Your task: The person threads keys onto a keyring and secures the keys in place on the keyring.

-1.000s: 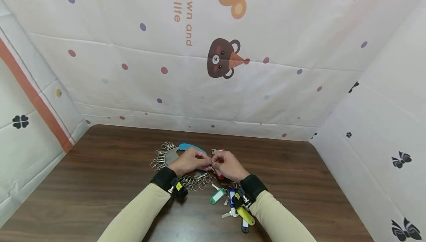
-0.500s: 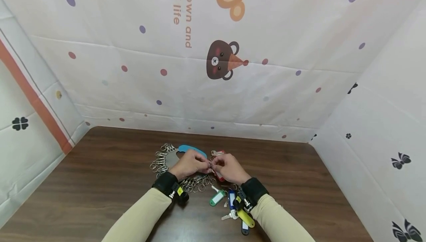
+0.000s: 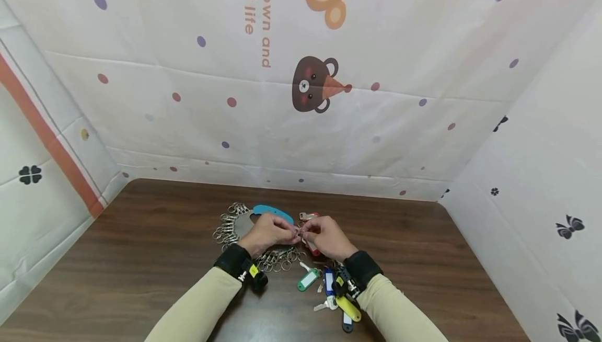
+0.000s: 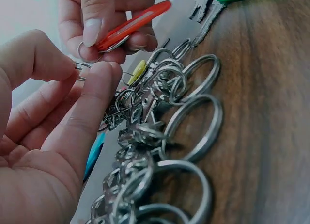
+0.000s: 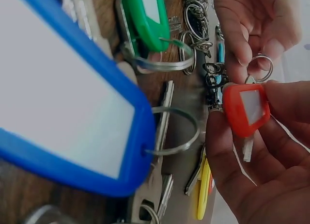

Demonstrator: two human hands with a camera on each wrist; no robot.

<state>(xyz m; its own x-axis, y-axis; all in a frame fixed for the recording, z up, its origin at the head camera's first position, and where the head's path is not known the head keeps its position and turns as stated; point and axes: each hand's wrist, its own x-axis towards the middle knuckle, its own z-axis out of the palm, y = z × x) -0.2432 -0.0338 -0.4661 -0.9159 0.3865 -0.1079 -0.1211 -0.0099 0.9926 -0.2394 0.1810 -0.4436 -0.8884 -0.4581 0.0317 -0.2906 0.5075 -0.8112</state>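
On the table (image 3: 141,258), key rings (image 3: 277,264) fan along the left and near edges of a plate (image 3: 242,224), its handle (image 3: 273,209) at the far side. The left hand (image 3: 269,233) is over the plate, the right hand (image 3: 327,236) beside it, a key tag (image 5: 248,108) in its fingers, the split ring (image 5: 272,69) in the left's. Other key tags (image 3: 328,282) lie nearer, right of the key rings; behind is a cloth (image 3: 211,122)

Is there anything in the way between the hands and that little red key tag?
Nothing I can see blocks the right hand: it pinches the red key tag. Between the tag and the left hand there's just a small metal ring, which the left hand pinches.
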